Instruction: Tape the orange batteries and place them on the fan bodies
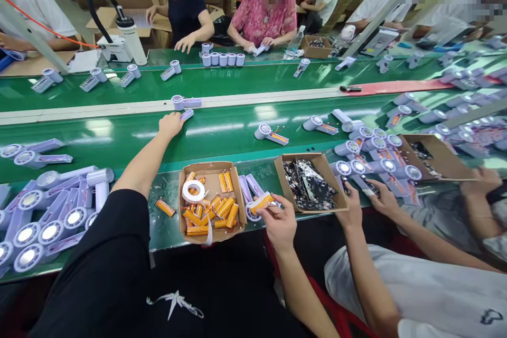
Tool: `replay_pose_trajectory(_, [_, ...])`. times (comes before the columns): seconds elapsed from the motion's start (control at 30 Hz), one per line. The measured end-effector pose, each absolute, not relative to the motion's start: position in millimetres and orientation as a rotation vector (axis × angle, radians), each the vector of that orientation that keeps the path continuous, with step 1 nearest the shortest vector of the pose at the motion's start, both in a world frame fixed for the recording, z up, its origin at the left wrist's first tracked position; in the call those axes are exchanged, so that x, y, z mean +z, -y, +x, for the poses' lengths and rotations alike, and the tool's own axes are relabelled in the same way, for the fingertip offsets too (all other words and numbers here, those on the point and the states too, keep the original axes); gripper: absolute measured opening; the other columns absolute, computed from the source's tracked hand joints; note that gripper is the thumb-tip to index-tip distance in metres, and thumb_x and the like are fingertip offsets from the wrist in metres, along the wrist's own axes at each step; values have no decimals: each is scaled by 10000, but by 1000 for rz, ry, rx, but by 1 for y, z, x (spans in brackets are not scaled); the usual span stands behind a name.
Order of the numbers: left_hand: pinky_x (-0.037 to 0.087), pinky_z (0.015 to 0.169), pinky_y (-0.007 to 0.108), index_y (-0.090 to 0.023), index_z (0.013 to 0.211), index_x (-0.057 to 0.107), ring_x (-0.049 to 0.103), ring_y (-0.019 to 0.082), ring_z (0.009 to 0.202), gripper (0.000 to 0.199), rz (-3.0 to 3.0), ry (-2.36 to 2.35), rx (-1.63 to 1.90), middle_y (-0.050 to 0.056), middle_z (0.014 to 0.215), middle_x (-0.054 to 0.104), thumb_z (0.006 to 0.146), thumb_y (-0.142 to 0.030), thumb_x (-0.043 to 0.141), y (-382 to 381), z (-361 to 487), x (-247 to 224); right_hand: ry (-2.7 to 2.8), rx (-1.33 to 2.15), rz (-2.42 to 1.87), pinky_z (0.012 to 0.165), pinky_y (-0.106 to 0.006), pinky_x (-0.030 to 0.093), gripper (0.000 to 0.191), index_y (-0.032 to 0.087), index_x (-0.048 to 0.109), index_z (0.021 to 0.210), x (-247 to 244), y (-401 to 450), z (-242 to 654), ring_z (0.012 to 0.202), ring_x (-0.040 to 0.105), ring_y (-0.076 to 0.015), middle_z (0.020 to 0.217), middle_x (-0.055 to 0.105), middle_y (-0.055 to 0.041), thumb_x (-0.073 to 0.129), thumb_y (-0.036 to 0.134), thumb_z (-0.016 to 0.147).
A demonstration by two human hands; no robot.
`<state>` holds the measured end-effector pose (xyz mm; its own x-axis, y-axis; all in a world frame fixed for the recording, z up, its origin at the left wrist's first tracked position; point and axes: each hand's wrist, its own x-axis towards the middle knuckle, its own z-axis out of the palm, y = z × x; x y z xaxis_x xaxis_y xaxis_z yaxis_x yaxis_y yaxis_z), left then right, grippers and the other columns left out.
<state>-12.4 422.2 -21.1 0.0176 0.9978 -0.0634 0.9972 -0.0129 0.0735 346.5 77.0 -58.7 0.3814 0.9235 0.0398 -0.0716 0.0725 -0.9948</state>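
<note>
We extend the left hand (170, 124) over the glossy green belt (222, 140), its fingertips at a slim lavender plastic handle (187, 114); contact is visible, but we cannot tell whether this grip is clenched or merely resting. The handle lies just in front of a lavender unit with a round head (178, 102) on the pale dividing strip (253, 99). The right hand (282, 224) is clenched, grasping an orange cylindrical cell (261, 202) between thumb and fingers; we judge that this hold leaves the cell's upper side exposed for handling. The cell is above the near green surface (164, 232), close to lavender handled pieces (253, 185) between two boxes. On our left of these pieces, an open brown cardboard box (212, 173) contains loose orange cells (216, 208) and a white tape roll (185, 190), whose free end hangs over the front wall, probably so that it can be caught quickly. One loose orange cell (165, 207) lies outside, beside the box. On the other side, a second cardboard box (337, 193) contains flat black parts (312, 185); the walls presumably prevent small parts from scattering. A pile of lavender units (51, 222) occupies the surface to our left, seemingly kept within arm's reach, while a co-worker's hands (352, 211) are near the second box, apart from ours
</note>
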Motion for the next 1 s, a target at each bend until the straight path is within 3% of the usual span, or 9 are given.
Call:
replay_pose_trajectory(0.2, [504, 1107, 373, -308, 1489, 705, 660, 305, 1331, 530, 2445, -1642, -115, 91, 1449, 752, 1043, -538, 536, -415, -25, -36, 1030, 894, -1206, 773, -435, 757, 584, 277, 693, 1214, -30, -118, 365, 865, 886, -312, 894, 875, -45, 1010, 335, 727])
replay_pose_trajectory(0.33, [478, 1124, 347, -254, 1397, 772, 651, 280, 1296, 558, 2515, -1488, -118, 101, 1372, 775, 1069, -569, 448, -413, -18, -42, 1286, 881, -1097, 888, -475, 751, 577, 289, 760, 1178, 10, -195, 348, 946, 878, -294, 1029, 863, -35, 1032, 367, 674])
replay_pose_trajectory(0.47, [503, 1022, 332, -258, 1295, 825, 689, 277, 1206, 543, 2512, -1464, -120, 91, 1313, 807, 1044, -578, 465, -426, -6, -46, 1542, 999, -1082, 994, -475, 700, 698, 269, 676, 1420, 26, -290, 309, 990, 860, -256, 1031, 849, -26, 944, 412, 791])
replay_pose_trajectory(0.6, [509, 934, 309, -299, 1207, 855, 728, 260, 1124, 480, 2482, -1493, -96, 59, 1238, 839, 1027, -559, 495, -434, 5, -51, 1801, 1058, -1136, 954, -414, 672, 659, 187, 616, 1455, 4, -361, 273, 922, 854, -232, 976, 859, -32, 850, 395, 875])
replay_pose_trajectory(0.77, [503, 976, 328, -303, 1223, 827, 738, 256, 1180, 443, 2461, -1523, -18, 55, 1260, 834, 1079, -483, 448, -430, 12, -58, 2033, 1017, -1278, 931, -355, 638, 644, 132, 600, 1488, -32, -393, 252, 983, 853, -241, 1037, 877, -76, 808, 271, 893])
replay_pose_trajectory(0.9, [518, 942, 369, -264, 1287, 784, 756, 297, 1148, 452, 2431, -1575, 13, 111, 1221, 828, 1104, -465, 423, -428, 18, -60, 2231, 871, -1382, 941, -338, 614, 656, 161, 580, 1539, -45, -398, 249, 998, 851, -241, 1055, 883, -66, 818, 261, 937])
replay_pose_trajectory(1.0, [519, 935, 378, -255, 1294, 771, 759, 307, 1148, 458, 2416, -1580, 26, 124, 1218, 822, 1119, -470, 407, -428, 22, -58, 2414, 746, -1423, 955, -314, 594, 557, 200, 611, 1527, -44, -400, 248, 1083, 846, -245, 1154, 879, -81, 783, 286, 1004])
